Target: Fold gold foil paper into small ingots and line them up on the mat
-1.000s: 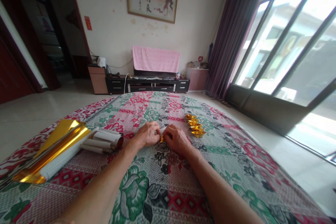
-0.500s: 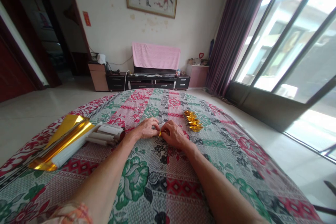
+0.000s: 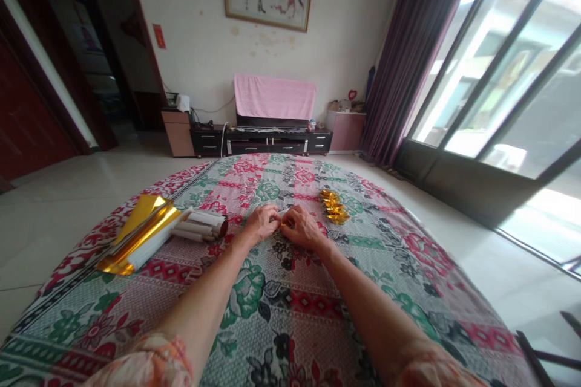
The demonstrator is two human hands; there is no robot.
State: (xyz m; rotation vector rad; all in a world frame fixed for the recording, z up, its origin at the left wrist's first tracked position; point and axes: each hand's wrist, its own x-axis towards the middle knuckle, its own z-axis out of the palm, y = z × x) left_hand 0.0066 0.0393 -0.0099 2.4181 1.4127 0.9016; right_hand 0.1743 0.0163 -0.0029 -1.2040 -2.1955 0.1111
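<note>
My left hand (image 3: 262,224) and my right hand (image 3: 299,227) meet over the middle of the cloth, fingers bent and fingertips pinched together. Between them is a small piece of gold foil paper (image 3: 282,225), mostly hidden by the fingers. A pale edge shows just behind the fingertips; I cannot make out what it belongs to. To the right of my right hand lies a cluster of folded gold foil pieces (image 3: 334,208), with pointed ends.
Left on the flowered tablecloth (image 3: 177,305) lie gold foil sheets (image 3: 152,227), partly curled, beside several whitish rolls (image 3: 197,227). Beyond the table stands a low black cabinet (image 3: 272,144) under a pink cloth (image 3: 275,95). Tall windows (image 3: 490,84) are at the right.
The view has swung slightly left, so the scene sits farther right. Both hands stay together at the small gold piece; less of it shows between the fingers now.
</note>
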